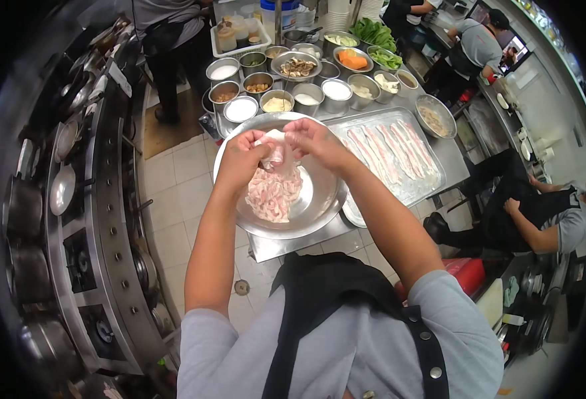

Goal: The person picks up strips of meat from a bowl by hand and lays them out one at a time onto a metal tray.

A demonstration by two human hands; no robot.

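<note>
Over a wide steel bowl [323, 216], my left hand [243, 158] and my right hand [316, 145] hold a pale pink strip of meat [274, 151] between them, fingers pinched. Below the hands, a heap of meat pieces [274, 194] lies in the left part of the bowl. To the right, long pale pink strips [399, 153] lie side by side on a metal tray [434, 188].
Behind the bowl stand several steel containers of powders and ingredients [241, 108], with mushrooms [297, 67] and carrots [353, 60]. A stove [100, 266] runs along the left. One person [539, 206] sits at the right; others stand farther back.
</note>
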